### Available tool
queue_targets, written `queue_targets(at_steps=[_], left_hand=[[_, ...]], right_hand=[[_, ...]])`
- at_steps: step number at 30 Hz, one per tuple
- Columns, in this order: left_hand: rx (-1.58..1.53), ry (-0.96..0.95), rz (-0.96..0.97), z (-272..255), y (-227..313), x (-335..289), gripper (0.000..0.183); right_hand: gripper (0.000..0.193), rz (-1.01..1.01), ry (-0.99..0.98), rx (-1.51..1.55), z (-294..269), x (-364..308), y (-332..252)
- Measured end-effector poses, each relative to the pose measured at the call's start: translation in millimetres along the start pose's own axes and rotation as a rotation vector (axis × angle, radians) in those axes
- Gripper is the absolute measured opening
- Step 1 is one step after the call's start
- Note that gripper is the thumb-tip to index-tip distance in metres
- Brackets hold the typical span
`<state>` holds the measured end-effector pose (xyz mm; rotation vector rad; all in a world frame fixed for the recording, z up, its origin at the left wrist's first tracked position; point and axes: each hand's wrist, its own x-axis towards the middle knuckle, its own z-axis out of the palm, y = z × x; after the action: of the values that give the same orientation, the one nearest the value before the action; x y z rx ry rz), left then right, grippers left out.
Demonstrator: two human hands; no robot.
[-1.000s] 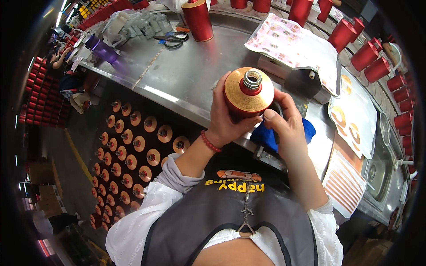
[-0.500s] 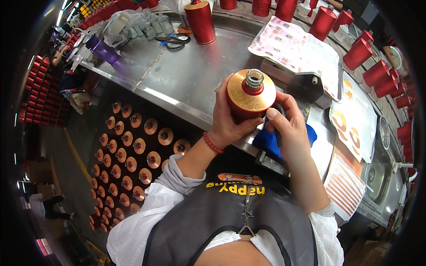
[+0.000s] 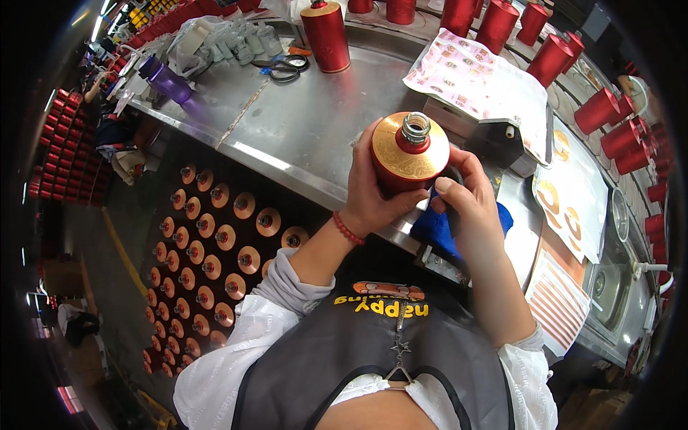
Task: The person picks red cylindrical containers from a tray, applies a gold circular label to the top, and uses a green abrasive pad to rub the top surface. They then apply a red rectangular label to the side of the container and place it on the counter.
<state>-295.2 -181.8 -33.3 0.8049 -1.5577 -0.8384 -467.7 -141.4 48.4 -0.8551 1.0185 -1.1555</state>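
Note:
My left hand is wrapped round a red bottle with a gold engraved shoulder and a bare clear glass neck. The bottle leans slightly, its mouth tipped up toward me, above the near edge of the metal table. My right hand is closed at the bottle's right side, with curled fingers and the thumb tip against its lower edge. Part of those fingers is hidden, and a dark gap shows between thumb and forefinger. Just below the right hand, a blue cloth lies at the table edge.
Another red bottle stands on the metal table, near scissors and a purple drinking bottle. To the right are a black-ended device, printed sheets, gold label sheets and a sink. Several gold-topped bottles fill the lower left.
Both hands and the held bottle have shifted slightly right, with the grip unchanged. Red bottles along the far right have moved along their curved line.

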Motion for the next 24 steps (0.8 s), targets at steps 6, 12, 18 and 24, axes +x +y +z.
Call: queue_targets(at_steps=[6,12,18,24], left_hand=[[-0.036,0.018,0.007,1.4,1.1,-1.6,0.113],[-0.005,0.000,0.024,-2.4,6.7,-1.5,0.111],[0.081,0.059,0.188,-9.0,17.7,-2.1,0.085],[0.492,-0.101,0.368,-19.3,66.6,25.8,0.034]], right_hand=[[0.053,0.006,0.019,-0.013,4.2,-2.7,-1.8],[0.053,0.001,0.041,-0.057,8.1,-2.7,-5.1],[0.054,-0.059,0.018,-0.157,-0.5,0.3,-3.2],[0.047,-0.191,0.015,-0.262,-9.6,1.4,1.4]])
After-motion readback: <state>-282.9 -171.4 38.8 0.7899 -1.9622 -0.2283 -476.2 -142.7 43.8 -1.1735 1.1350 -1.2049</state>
